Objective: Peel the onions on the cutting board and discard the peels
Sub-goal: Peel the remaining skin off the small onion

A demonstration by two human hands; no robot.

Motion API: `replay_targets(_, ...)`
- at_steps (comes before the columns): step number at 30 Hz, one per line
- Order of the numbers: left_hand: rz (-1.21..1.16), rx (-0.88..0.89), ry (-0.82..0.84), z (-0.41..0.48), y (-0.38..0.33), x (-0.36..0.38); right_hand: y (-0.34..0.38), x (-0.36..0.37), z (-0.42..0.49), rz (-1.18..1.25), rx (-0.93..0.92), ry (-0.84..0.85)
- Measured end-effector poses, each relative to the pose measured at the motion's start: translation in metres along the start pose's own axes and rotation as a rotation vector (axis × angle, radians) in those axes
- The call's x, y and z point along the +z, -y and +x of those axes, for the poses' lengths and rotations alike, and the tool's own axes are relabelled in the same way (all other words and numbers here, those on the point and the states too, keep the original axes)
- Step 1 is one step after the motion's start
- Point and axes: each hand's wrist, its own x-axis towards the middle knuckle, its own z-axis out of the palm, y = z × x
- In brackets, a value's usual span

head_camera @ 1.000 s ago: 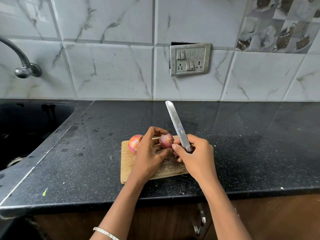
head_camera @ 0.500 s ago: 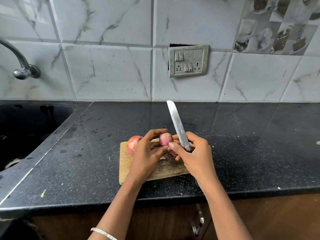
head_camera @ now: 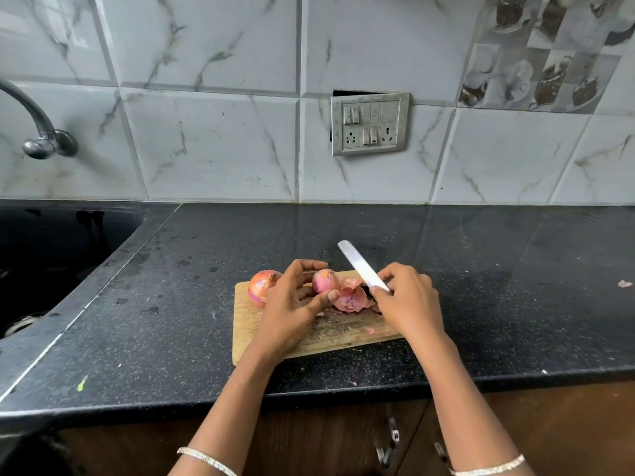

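A wooden cutting board [head_camera: 247, 324] lies on the black counter. My left hand [head_camera: 292, 304] grips a small pink onion [head_camera: 324, 280] above the board. A pink peel [head_camera: 352, 298] hangs off the onion's right side toward my right hand [head_camera: 409, 304]. That hand holds a knife [head_camera: 360, 266] with its blade pointing up and to the left; its thumb presses the blade near the peel. A second, unpeeled onion [head_camera: 261, 286] sits at the board's back left corner, partly behind my left hand.
A dark sink [head_camera: 51, 255] with a metal tap [head_camera: 37, 132] lies to the left. A socket panel [head_camera: 369, 123] is on the tiled wall. Small peel scraps [head_camera: 336, 329] litter the board, and one scrap [head_camera: 624, 284] lies at the far right of the counter.
A wide piece of peel has come away from the small onion and now hangs to its right. The knife blade has tipped lower and further left; my right hand has pulled slightly right.
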Motion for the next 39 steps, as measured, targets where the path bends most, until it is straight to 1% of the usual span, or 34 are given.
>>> replay_targets(3, -0.062, -0.070, 0.035, 0.002, 0.002, -0.001, -0.001, 0.008, 0.003, -0.034, 0.035, 0.008)
replay_targets(6, -0.133, -0.142, 0.067, 0.005, 0.004, -0.003, -0.001, 0.010, 0.007, -0.015, 0.036, 0.038)
replay_targets(10, -0.125, -0.157, 0.115, 0.008, 0.004, -0.003, 0.000, 0.008, 0.009, -0.017, 0.030, 0.056)
replay_targets(11, -0.117, -0.153, 0.124, 0.008, 0.004, -0.003, 0.000, 0.008, 0.007, -0.036, 0.016, 0.033)
replay_targets(13, -0.114, -0.149, 0.129, 0.009, 0.005, -0.003, 0.002, 0.008, 0.003, -0.049, -0.055, -0.098)
replay_targets(15, -0.108, -0.145, 0.124, 0.010, 0.007, -0.004, 0.009, 0.006, -0.002, 0.083, -0.192, -0.247)
replay_targets(16, -0.099, -0.140, 0.123, 0.011, 0.007, -0.004, 0.013, 0.006, -0.005, 0.192, -0.272, -0.264)
replay_targets(18, -0.083, -0.129, 0.124, 0.013, 0.009, -0.005, 0.021, 0.009, -0.009, 0.377, -0.389, -0.206)
replay_targets(19, -0.074, -0.121, 0.125, 0.014, 0.010, -0.005, 0.024, 0.012, -0.011, 0.436, -0.405, -0.172)
replay_targets(21, -0.041, -0.098, 0.127, 0.014, 0.009, -0.005, 0.026, 0.019, -0.015, 0.507, -0.384, -0.145)
replay_targets(27, 0.035, -0.063, 0.146, 0.017, 0.003, 0.000, 0.018, 0.025, -0.016, 0.653, -0.272, -0.165)
replay_targets(30, 0.089, -0.054, 0.152, 0.019, 0.002, 0.003, 0.012, 0.026, -0.013, 0.649, -0.231, -0.173)
replay_targets(33, 0.130, -0.053, 0.138, 0.020, 0.003, 0.005, 0.009, 0.029, -0.012, 0.658, -0.237, -0.202)
replay_targets(36, 0.130, -0.052, 0.118, 0.021, 0.004, 0.005, 0.006, 0.035, -0.011, 0.671, -0.239, -0.201)
replay_targets(39, 0.134, -0.045, 0.131, 0.021, 0.005, 0.005, 0.003, 0.040, -0.010, 0.662, -0.240, -0.213)
